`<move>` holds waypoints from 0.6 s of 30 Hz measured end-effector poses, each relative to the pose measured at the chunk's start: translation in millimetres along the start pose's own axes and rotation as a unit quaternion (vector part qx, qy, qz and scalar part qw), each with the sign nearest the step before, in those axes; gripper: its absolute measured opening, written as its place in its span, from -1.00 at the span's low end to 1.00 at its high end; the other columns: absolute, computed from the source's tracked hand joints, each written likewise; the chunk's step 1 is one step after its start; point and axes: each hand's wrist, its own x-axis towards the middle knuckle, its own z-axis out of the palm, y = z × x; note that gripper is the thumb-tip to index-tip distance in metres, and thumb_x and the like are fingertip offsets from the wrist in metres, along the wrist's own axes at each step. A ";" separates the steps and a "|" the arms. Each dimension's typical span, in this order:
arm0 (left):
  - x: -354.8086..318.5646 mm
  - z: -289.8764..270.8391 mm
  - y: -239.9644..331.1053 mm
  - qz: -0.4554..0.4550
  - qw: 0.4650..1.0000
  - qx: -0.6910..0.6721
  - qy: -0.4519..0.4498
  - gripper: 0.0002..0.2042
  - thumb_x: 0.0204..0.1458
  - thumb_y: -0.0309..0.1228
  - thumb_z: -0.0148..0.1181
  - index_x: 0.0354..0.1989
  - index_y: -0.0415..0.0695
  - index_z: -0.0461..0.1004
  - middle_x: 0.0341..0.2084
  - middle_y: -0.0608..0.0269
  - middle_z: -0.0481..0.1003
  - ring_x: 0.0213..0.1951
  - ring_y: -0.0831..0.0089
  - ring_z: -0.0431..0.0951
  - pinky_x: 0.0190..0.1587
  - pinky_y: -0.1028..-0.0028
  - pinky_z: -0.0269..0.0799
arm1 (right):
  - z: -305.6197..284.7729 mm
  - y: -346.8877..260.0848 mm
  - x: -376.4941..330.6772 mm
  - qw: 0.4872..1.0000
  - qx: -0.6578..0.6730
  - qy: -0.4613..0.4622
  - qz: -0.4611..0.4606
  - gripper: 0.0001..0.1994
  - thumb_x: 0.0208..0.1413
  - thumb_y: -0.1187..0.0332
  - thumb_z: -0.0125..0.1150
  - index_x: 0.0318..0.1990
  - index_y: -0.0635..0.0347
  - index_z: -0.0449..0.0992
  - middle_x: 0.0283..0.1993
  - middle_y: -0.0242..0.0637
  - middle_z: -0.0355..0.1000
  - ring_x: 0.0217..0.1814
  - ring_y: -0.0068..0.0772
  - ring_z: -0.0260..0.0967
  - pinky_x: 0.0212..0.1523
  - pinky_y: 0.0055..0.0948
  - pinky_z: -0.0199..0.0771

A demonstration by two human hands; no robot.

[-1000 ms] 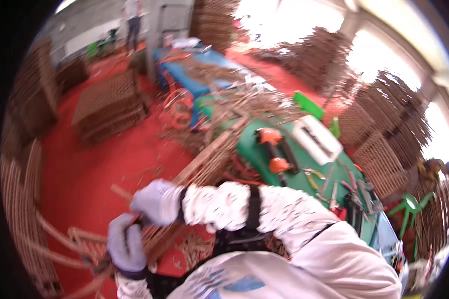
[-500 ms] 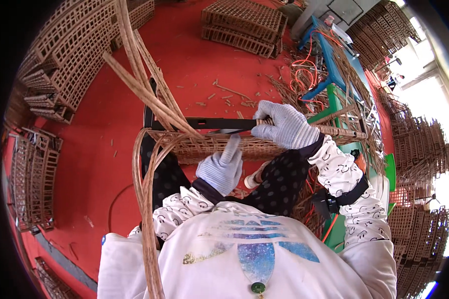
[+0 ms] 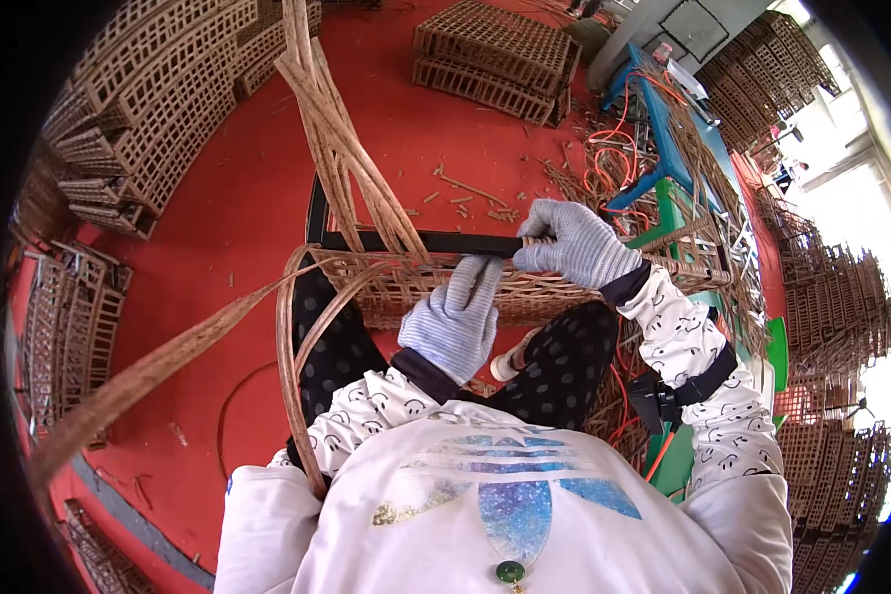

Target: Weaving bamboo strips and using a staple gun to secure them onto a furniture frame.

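A half-woven rattan panel (image 3: 574, 292) on a black metal frame (image 3: 319, 213) lies across my knees. My left hand (image 3: 457, 319), in a grey knit glove, presses flat against the woven part just under the frame's top bar. My right hand (image 3: 572, 241), gloved the same way, pinches rattan at the top bar. A bundle of long loose rattan strips (image 3: 339, 129) rises from the bar toward the top of the view. Other strips (image 3: 158, 364) curve down past my left knee.
Stacks of finished lattice panels (image 3: 158, 89) line the left on the red floor. Another stack (image 3: 495, 59) sits at the top. Blue and green stands (image 3: 663, 163) with tangled rattan and orange cord stand on the right, with more panels (image 3: 841, 297) beyond.
A second ago I faced a green workbench with both hands low on rattan. Since half a second ago both hands have stayed at the frame, almost unmoved.
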 end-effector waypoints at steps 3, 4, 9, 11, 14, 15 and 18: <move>-5.2 3.9 -2.2 -0.052 0.997 0.031 -0.040 -0.50 -0.11 -0.35 0.13 0.09 -0.07 0.22 -0.12 0.12 0.33 -0.33 0.21 0.51 -0.33 0.31 0.49 | 1.3 -0.3 -1.3 0.999 0.044 -0.012 0.004 -0.71 -0.24 0.27 0.38 -0.44 0.24 0.43 -0.52 -0.24 0.43 -0.48 -0.41 0.38 -0.43 -0.43 0.35; -8.3 6.1 -4.7 -0.075 0.995 0.034 -0.061 -0.49 -0.10 -0.34 0.12 0.09 -0.07 0.20 -0.13 0.10 0.33 -0.36 0.21 0.51 -0.36 0.29 0.49 | 1.6 -0.3 -2.6 1.000 0.028 -0.009 -0.009 -0.71 -0.23 0.27 0.38 -0.44 0.24 0.43 -0.53 -0.25 0.42 -0.49 -0.44 0.36 -0.43 -0.44 0.34; -23.4 19.2 -9.9 -0.005 1.000 0.001 0.009 -0.50 -0.09 -0.34 0.10 0.09 -0.08 0.20 -0.10 0.04 0.31 -0.48 0.18 0.52 -0.52 0.28 0.46 | 3.6 -0.1 -5.8 0.998 0.051 -0.022 0.021 -0.73 -0.24 0.29 0.39 -0.47 0.24 0.44 -0.54 -0.29 0.41 -0.50 -0.50 0.32 -0.41 -0.46 0.32; -26.2 22.6 -7.8 -0.038 0.999 0.029 -0.018 -0.50 -0.09 -0.35 0.09 0.10 -0.06 0.19 -0.05 0.02 0.29 -0.49 0.19 0.52 -0.54 0.29 0.46 | 4.1 -0.3 -5.4 0.998 0.057 -0.017 0.009 -0.75 -0.26 0.33 0.39 -0.48 0.24 0.45 -0.54 -0.32 0.40 -0.49 -0.55 0.30 -0.41 -0.48 0.33; -27.7 21.2 -1.4 -0.089 0.990 -0.027 -0.108 -0.53 -0.08 -0.42 0.01 0.09 -0.10 0.19 0.07 0.04 0.21 -0.50 0.15 0.53 -0.52 0.28 0.47 | 2.9 -2.6 -4.0 0.990 0.124 -0.042 0.044 -0.77 -0.26 0.41 0.40 -0.47 0.25 0.45 -0.53 -0.43 0.40 -0.47 -0.66 0.28 -0.41 -0.55 0.34; -25.8 20.0 -0.5 -0.108 0.983 -0.030 -0.146 -0.53 -0.08 -0.42 0.01 0.09 -0.10 0.19 0.07 0.04 0.21 -0.50 0.15 0.53 -0.52 0.28 0.47 | 2.1 -4.1 -2.9 0.991 0.122 -0.045 0.044 -0.77 -0.26 0.41 0.40 -0.47 0.25 0.45 -0.53 -0.43 0.40 -0.47 -0.66 0.28 -0.41 -0.55 0.34; -16.9 18.1 0.7 -0.103 0.975 -0.187 -0.059 -0.65 -0.09 -0.53 -0.07 -0.05 -0.17 0.27 0.03 0.03 0.25 -0.50 0.15 0.52 -0.46 0.33 0.49 | 0.4 -8.2 -2.6 0.987 0.144 -0.050 0.045 -0.82 -0.21 0.49 0.35 -0.45 0.27 0.44 -0.51 -0.42 0.40 -0.47 -0.66 0.33 -0.42 -0.60 0.38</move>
